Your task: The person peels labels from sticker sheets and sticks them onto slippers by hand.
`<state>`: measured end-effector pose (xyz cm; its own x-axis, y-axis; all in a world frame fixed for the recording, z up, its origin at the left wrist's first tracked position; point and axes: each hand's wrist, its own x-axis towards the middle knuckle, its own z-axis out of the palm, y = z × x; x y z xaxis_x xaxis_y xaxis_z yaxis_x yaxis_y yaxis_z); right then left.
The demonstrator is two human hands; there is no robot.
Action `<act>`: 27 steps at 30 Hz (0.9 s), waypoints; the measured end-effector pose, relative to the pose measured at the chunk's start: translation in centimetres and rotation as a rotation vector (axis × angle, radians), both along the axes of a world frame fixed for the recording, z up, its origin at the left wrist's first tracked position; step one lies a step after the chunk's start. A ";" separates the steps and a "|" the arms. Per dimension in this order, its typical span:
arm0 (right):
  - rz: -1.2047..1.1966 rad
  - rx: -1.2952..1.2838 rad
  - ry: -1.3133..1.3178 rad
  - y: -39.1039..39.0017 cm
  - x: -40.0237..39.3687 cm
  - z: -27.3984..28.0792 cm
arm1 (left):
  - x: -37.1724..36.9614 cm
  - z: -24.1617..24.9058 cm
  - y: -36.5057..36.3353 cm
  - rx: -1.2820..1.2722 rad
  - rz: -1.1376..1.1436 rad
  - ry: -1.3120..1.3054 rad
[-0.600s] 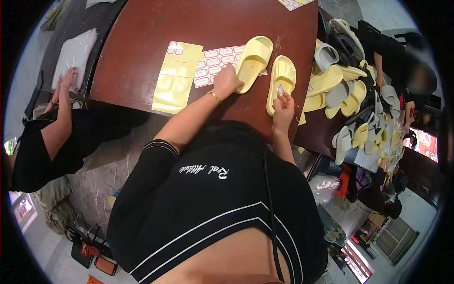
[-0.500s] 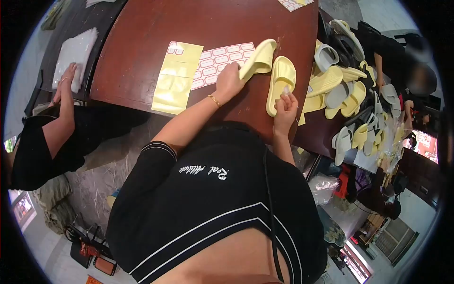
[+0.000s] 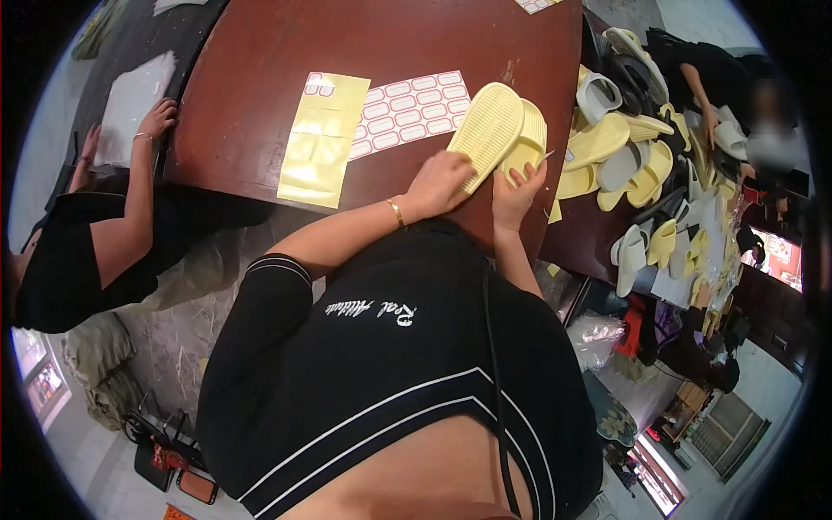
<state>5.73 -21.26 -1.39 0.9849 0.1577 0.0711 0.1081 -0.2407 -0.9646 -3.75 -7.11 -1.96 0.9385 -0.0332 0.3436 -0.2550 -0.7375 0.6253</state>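
My left hand [image 3: 440, 184] is wrapped round the heel end of a yellow slipper [image 3: 490, 130], whose ribbed sole faces up. Partly beneath that one lies a second yellow slipper [image 3: 535, 130], and my right hand [image 3: 518, 191] grips its near end. Something small and pale sticks out by the right fingertips, too small to name. Left of the slippers is a white sheet of red-bordered labels [image 3: 406, 114], partly under a yellow backing sheet [image 3: 325, 143] that carries two labels at its top.
The brown table [image 3: 260, 87] has a pile of yellow, grey and black slippers [image 3: 598, 143] at its right. At the left a co-worker's hands touch white plastic sheets [image 3: 130, 108]. Another person [image 3: 702, 78] handles slippers at the far right.
The slipper in my left hand has turned sole up and moved over the other one. My right hand has closed on the second slipper. The co-worker's hands at the left have moved apart.
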 end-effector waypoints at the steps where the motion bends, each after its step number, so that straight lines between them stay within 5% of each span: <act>1: 0.003 -0.063 0.004 -0.1 0.0 -0.1 | 0.0 0.2 0.0 -0.051 0.199 0.014; 3: 0.004 -0.126 0.013 -0.3 -0.3 -0.4 | 0.1 -0.2 0.0 -0.143 0.501 0.085; 12: 0.016 0.045 -0.038 -0.7 -0.9 -1.3 | 1.2 -2.2 0.6 -0.611 0.489 0.536; 14: 0.083 0.375 0.382 -1.0 -1.5 0.5 | 1.5 -2.8 0.9 -0.683 0.468 0.604; 20: 0.202 0.286 0.913 -1.8 -2.2 0.4 | 1.5 -4.1 1.0 -0.915 0.422 0.642; 27: 0.207 0.240 0.904 -1.4 -1.8 -0.4 | 1.7 -3.4 1.2 -0.950 0.417 0.695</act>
<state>3.89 -22.61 -1.77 0.6373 0.4149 -0.6494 -0.6832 -0.0855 -0.7252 -2.08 -5.88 -5.34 0.8101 0.3000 -0.5037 0.4870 0.1341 0.8630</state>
